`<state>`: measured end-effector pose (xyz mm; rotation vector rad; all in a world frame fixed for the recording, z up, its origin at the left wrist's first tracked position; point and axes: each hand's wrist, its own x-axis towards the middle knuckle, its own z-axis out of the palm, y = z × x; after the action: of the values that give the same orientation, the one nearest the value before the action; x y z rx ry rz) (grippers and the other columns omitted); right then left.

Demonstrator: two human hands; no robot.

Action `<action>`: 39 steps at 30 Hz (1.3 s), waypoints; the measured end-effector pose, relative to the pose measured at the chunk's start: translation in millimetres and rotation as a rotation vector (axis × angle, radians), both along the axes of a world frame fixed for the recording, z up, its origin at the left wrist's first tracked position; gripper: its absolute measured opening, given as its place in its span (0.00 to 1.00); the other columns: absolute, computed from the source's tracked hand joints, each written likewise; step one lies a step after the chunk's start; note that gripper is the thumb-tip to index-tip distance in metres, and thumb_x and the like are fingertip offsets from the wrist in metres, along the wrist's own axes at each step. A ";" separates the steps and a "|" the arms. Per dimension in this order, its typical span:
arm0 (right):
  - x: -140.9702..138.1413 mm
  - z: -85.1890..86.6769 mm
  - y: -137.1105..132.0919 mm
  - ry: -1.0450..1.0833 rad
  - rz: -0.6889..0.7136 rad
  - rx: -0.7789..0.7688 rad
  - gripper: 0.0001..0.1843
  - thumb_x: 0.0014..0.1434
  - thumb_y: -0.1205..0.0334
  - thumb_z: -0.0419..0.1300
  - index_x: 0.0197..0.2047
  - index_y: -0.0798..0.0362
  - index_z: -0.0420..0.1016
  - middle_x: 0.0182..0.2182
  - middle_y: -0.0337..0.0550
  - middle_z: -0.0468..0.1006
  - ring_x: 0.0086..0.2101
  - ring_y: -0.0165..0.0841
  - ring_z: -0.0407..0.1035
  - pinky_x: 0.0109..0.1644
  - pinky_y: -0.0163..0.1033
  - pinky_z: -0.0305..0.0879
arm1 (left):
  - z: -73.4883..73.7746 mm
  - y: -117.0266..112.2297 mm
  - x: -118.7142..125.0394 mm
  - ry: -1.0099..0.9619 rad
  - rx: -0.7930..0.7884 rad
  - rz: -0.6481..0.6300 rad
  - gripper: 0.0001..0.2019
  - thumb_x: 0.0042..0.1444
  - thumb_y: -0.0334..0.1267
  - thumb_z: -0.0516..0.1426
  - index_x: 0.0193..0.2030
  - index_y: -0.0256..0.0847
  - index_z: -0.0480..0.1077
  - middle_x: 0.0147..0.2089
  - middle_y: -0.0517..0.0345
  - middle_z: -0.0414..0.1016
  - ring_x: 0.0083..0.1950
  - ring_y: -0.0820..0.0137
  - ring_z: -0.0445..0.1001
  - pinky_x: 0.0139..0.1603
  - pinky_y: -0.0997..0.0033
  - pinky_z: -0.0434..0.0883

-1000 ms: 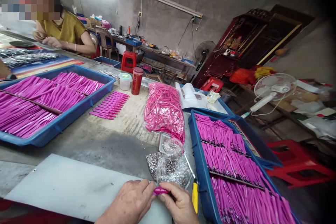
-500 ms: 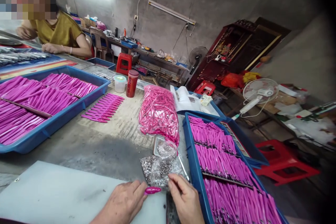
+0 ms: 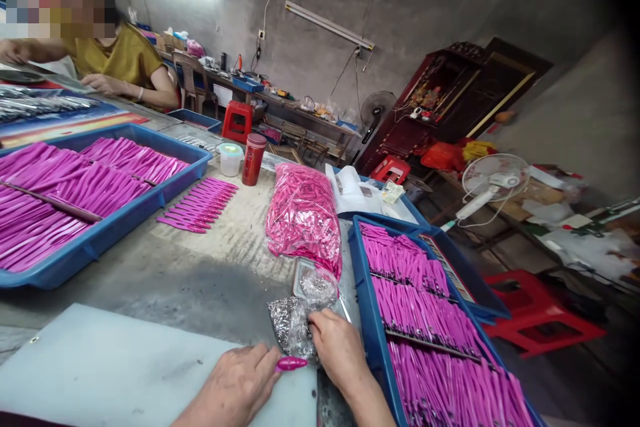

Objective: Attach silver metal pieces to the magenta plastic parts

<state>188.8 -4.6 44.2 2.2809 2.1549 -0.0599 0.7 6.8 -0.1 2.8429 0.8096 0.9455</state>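
Observation:
Over the right edge of a pale cutting board (image 3: 125, 360), my left hand (image 3: 243, 373) is closed on a magenta plastic handle (image 3: 291, 363), whose tapered end points right. The remainder of the handle is hidden under the fingers. My right hand (image 3: 337, 343) is at a clear plastic bag (image 3: 301, 327) of small metal parts, thumb and fingers drawn together at its opening; whatever is between them is too small to make out. Dark metal pieces (image 3: 281, 320) lie on the bag's left side. Behind it, a small tray (image 3: 299, 273) holds another clear bag (image 3: 320, 285) with metal bits.
Blue trays of magenta handles stand left (image 3: 165, 197) and right (image 3: 373, 327). A large bag of pink parts (image 3: 305, 213), a row of magenta pieces (image 3: 200, 205), a red cup (image 3: 254, 160) and a lidded tub (image 3: 230, 160) sit between. A co-worker (image 3: 120, 67) sits far left.
My right hand has moved forward and left onto the bag of metal parts. The left hand keeps its hold on the handle. The co-worker's arm has shifted left.

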 end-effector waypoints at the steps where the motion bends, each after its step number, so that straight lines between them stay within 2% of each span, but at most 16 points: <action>1: -0.7 -0.9 0.7 -0.007 -0.001 -0.004 0.13 0.56 0.73 0.52 0.30 0.48 0.74 0.29 0.37 0.77 0.32 0.32 0.72 0.32 0.33 0.58 | -0.4 0.1 0.2 0.010 0.002 0.000 0.10 0.62 0.31 0.42 0.34 0.41 0.60 0.24 0.63 0.66 0.20 0.71 0.68 0.20 0.72 0.62; 7: -4.8 -4.4 3.1 -0.055 -0.013 -0.029 0.13 0.57 0.73 0.51 0.29 0.50 0.74 0.30 0.40 0.78 0.33 0.34 0.72 0.32 0.34 0.58 | 0.6 -0.1 0.9 0.044 -0.002 0.001 0.11 0.63 0.32 0.41 0.33 0.42 0.60 0.23 0.63 0.65 0.20 0.71 0.68 0.20 0.72 0.62; 17: -3.6 0.2 4.1 -0.055 0.001 -0.070 0.12 0.57 0.72 0.51 0.31 0.50 0.73 0.31 0.40 0.78 0.34 0.33 0.73 0.33 0.34 0.58 | 0.9 -1.5 -0.4 0.068 -0.037 -0.015 0.10 0.63 0.32 0.41 0.34 0.41 0.59 0.25 0.62 0.66 0.22 0.70 0.69 0.21 0.72 0.64; 24: -5.0 -1.6 8.8 -0.061 -0.011 -0.102 0.11 0.56 0.71 0.51 0.30 0.52 0.74 0.31 0.41 0.78 0.33 0.35 0.73 0.31 0.35 0.57 | 2.3 -1.8 -0.3 0.036 -0.014 -0.014 0.11 0.63 0.32 0.41 0.32 0.41 0.59 0.23 0.63 0.65 0.20 0.71 0.68 0.20 0.72 0.64; 39: -1.0 -5.3 1.0 -0.062 -0.017 -0.064 0.12 0.60 0.70 0.49 0.33 0.52 0.71 0.33 0.40 0.76 0.36 0.34 0.71 0.35 0.36 0.56 | 0.5 -2.6 -1.0 0.087 -0.045 -0.007 0.07 0.61 0.31 0.43 0.35 0.41 0.60 0.25 0.62 0.67 0.23 0.70 0.70 0.22 0.72 0.65</action>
<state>187.8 -3.6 38.9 2.2363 2.0733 -0.0568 -0.3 4.3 0.4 2.8632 0.8172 0.7973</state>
